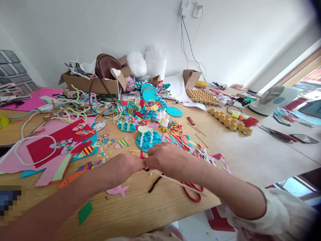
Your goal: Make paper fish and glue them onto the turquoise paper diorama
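Note:
My left hand (pixel 127 165) and my right hand (pixel 162 156) meet above the front of the wooden table, fingertips pinched together. From beneath the right fingers a thin pale stick (pixel 179 183) slants down to the right. A dark brown fuzzy strip, like a pipe cleaner (pixel 155 183), trails below the stick, and a bit of brown shows at the left fingertips. My fingers hide how stick and strip join. Red-handled scissors (pixel 192 192) lie under the stick's far end. Ahead stands a blue egg-carton piece (pixel 148 140) with white twists and a paper fish (pixel 145 129).
Left are coloured paper sheets (pixel 42 152), paper fish (pixel 122 143) and bundled pipe cleaners (pixel 80 102). White glue bottles (pixel 165 118) stand mid-table. Paper strips (pixel 177 140), loose sticks (pixel 201 140) and a yellow egg-carton strip (pixel 229 122) lie to the right. Behind is a cardboard box (pixel 82 83).

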`<action>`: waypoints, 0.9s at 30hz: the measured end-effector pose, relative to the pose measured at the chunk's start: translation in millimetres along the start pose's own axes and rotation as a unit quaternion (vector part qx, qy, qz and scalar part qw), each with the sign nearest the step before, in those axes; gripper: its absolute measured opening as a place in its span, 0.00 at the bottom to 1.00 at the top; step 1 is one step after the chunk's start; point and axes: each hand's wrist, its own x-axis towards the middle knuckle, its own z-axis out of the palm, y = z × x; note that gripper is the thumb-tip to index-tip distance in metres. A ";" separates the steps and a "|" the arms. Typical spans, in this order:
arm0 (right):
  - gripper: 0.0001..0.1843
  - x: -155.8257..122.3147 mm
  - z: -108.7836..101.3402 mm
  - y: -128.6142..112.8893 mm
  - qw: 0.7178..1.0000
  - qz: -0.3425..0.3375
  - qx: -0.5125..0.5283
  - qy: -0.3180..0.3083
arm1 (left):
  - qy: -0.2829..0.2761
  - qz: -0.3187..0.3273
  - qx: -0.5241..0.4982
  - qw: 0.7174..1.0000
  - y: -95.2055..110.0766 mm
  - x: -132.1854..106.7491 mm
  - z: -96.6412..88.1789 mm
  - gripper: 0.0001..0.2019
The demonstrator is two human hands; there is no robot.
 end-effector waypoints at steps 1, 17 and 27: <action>0.08 -2.7 -3.8 5.2 0.996 -0.032 0.089 -0.009 | -0.054 0.032 -0.006 0.998 5.0 -2.3 -5.1 0.08; 0.08 17.8 84.8 15.2 0.702 0.300 0.529 0.370 | 0.114 -0.013 0.197 0.974 -8.2 20.9 9.2 0.10; 0.09 -6.5 50.7 5.7 0.955 0.182 -0.145 0.184 | 0.031 -0.021 0.216 0.976 -11.1 19.1 11.7 0.13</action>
